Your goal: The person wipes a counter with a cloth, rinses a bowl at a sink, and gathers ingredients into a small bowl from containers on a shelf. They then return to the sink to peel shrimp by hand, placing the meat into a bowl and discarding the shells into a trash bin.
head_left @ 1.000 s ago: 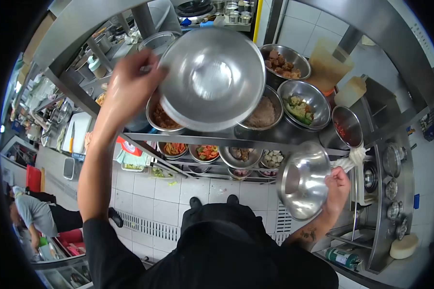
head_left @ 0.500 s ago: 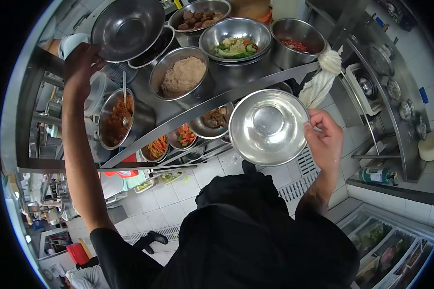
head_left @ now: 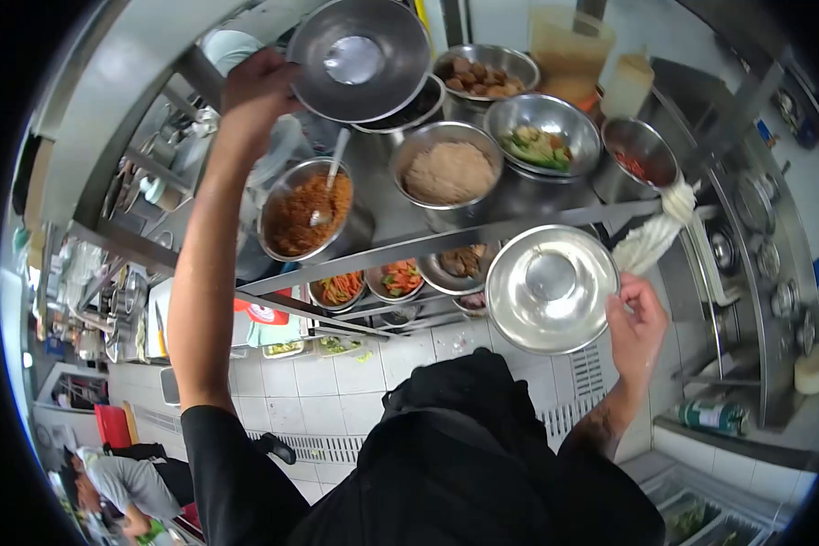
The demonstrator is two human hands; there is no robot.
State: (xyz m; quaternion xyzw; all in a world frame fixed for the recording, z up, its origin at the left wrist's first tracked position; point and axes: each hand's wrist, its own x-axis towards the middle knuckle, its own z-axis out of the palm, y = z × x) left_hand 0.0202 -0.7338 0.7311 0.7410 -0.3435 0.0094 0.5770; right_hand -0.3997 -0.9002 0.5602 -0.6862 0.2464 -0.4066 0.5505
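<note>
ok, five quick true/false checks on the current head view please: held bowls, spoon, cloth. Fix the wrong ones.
1. The left hand holds a dark-looking bowl at its rim. True.
2. The right hand is empty. False: it holds a shiny bowl at its rim.
3. A spoon stands in the pot of orange food. True.
4. The white cloth lies flat on the floor. False: it hangs knotted beside the steel container of red pieces.
5. The two held bowls are apart from each other. True.
</note>
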